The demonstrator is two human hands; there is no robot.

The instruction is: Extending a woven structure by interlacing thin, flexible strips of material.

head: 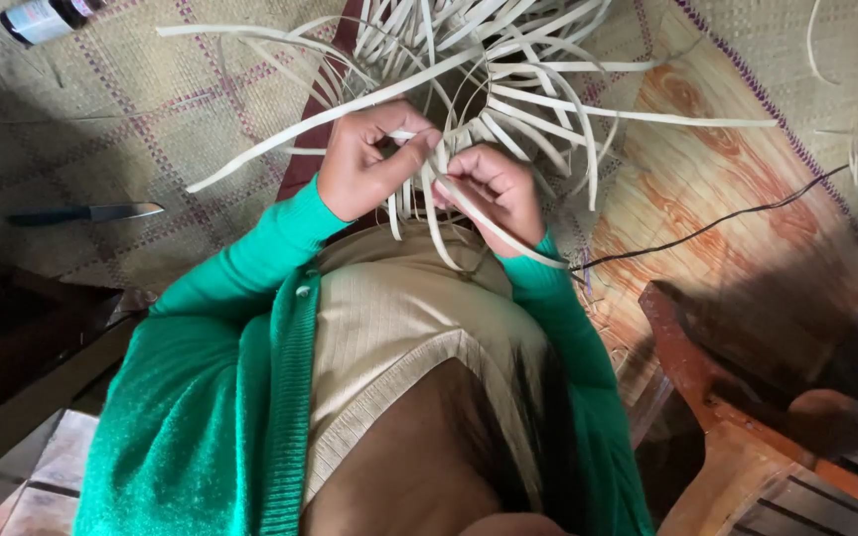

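Pale cane strips (508, 89) fanning from a half-woven basket above the lap, left hand (367, 159) pinching one strip, right hand (494, 194) curled around another, knife (86, 212) on woven mat (101, 119) at left

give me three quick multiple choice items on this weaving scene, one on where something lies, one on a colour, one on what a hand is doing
1. Where does the knife lie?
A. on the woven mat, off to the left of the picture
B. on the wooden chair
C. in the right hand

2. What colour are the cardigan sleeves?
A. red
B. green
C. grey

3. What is the left hand doing?
A. resting flat on the mat
B. holding a bottle
C. pinching pale cane strips of the half-woven piece

Answers: 1 A, the knife lies alone on the mat. 2 B, both sleeves are bright green. 3 C, its fingers close on a strip, beside the right hand.
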